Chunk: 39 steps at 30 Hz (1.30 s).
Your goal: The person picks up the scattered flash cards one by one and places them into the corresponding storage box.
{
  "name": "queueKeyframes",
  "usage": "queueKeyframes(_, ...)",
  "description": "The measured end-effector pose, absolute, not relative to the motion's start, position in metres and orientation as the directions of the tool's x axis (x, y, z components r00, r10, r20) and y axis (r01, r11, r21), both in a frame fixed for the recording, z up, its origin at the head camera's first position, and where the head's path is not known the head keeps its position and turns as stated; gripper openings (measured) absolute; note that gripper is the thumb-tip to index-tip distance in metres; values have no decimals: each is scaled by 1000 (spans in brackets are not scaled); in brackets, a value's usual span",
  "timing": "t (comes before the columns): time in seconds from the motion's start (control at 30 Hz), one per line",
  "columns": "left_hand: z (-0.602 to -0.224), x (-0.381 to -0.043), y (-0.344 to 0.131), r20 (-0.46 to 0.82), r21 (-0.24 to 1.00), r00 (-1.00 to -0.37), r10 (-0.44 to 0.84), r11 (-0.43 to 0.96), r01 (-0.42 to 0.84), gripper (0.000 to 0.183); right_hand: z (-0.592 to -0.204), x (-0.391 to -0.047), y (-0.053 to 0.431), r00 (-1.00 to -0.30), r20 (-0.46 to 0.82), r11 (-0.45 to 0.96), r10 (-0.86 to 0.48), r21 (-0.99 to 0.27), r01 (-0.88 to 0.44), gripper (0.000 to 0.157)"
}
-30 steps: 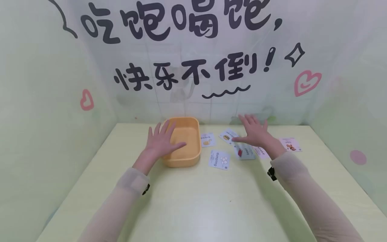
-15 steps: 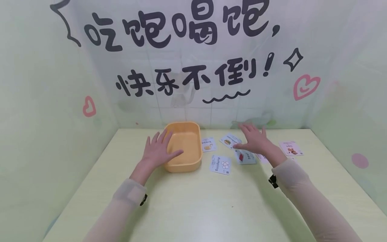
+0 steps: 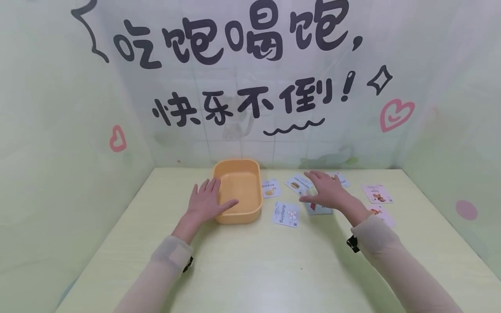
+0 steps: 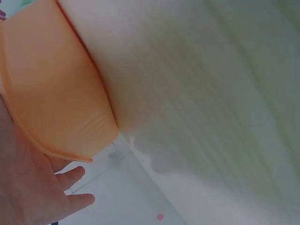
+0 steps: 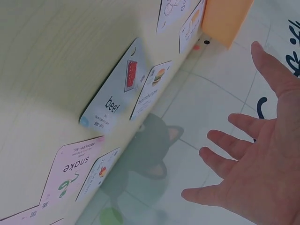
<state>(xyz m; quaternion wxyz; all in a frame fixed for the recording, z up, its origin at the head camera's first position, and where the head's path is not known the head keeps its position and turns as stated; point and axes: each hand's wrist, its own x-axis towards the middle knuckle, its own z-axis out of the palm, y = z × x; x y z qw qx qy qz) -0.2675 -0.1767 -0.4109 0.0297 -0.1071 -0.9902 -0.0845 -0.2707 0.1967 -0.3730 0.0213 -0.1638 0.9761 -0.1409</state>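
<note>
In the head view my left hand (image 3: 205, 202) hovers at the left side of an orange plastic bin (image 3: 240, 218), fingers spread. The left wrist view shows its fingers beside the bin's wall (image 4: 56, 75); whether they touch it I cannot tell. My right hand (image 3: 328, 191) is held above the beef card (image 3: 321, 210), fingers apart and holding nothing. It partly hides that card. Around it lie the hamburger card (image 3: 297, 184), the dumpling card (image 3: 286, 214) and a pale card (image 3: 343, 179). A snake card (image 5: 72, 161) shows in the right wrist view.
The bread card (image 3: 271, 188) lies against the bin's right side. Farther right are the lion card (image 3: 377, 194) and another pink card (image 3: 383, 215). A printed wall sheet (image 3: 250, 148) rises behind the pale table (image 3: 242, 265), with side walls left and right.
Both hands have come down a little in the head view, the right one lower over the beef card. The head camera has tilted upward slightly. The bin and cards appear unmoved.
</note>
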Motion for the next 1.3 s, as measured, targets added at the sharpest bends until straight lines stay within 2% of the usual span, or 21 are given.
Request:
queueKeyframes(0.27,-414,-265,-174,74,215,-980,186,956,198,108,-381,-265,193,-937,-3,895,-350,-296,-333,86)
queueKeyframes(0.47,-415,-262,-174,63,198,-981,182,961,191,109,-390,-259,187,-923,-18,885,-383,-294,-361,83)
queueKeyframes(0.83,-414,-265,-174,65,186,-981,182,964,192,107,-403,-256,176,-898,-152,862,-413,-383,-332,73)
queueKeyframes(1.3,-412,-264,-173,61,186,-980,189,963,197,104,-411,-258,163,-889,-225,897,-398,-298,-327,68)
